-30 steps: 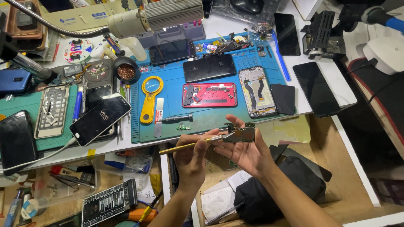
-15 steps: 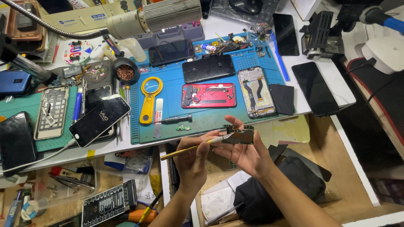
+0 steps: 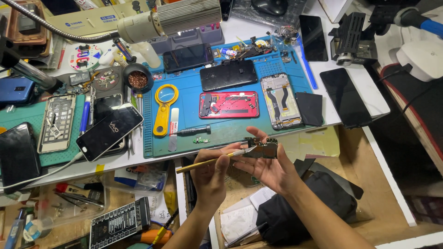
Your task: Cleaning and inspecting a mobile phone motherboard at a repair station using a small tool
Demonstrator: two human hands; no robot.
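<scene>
My right hand (image 3: 270, 168) holds a small dark phone circuit board (image 3: 262, 148) between thumb and fingers, just in front of the bench edge. My left hand (image 3: 210, 173) grips a thin yellow-handled brush (image 3: 210, 161) whose pale bristle tip touches the board's left end. Both hands are over an open drawer below the blue work mat (image 3: 217, 131). On the mat lie an opened red phone frame (image 3: 229, 104), an opened silver phone chassis (image 3: 280, 101) and a black phone (image 3: 228, 74).
A yellow magnifier (image 3: 163, 108), a screwdriver (image 3: 191, 131) and a tin of brass wool (image 3: 138, 78) sit on the mat's left. Several phones and screens lie around on the bench. A lamp on a flexible arm (image 3: 180, 18) hangs over the back. A dark cloth (image 3: 314, 207) fills the drawer.
The brush tip has slid slightly along the board, and both hands stay in nearly the same place in front of the mat.
</scene>
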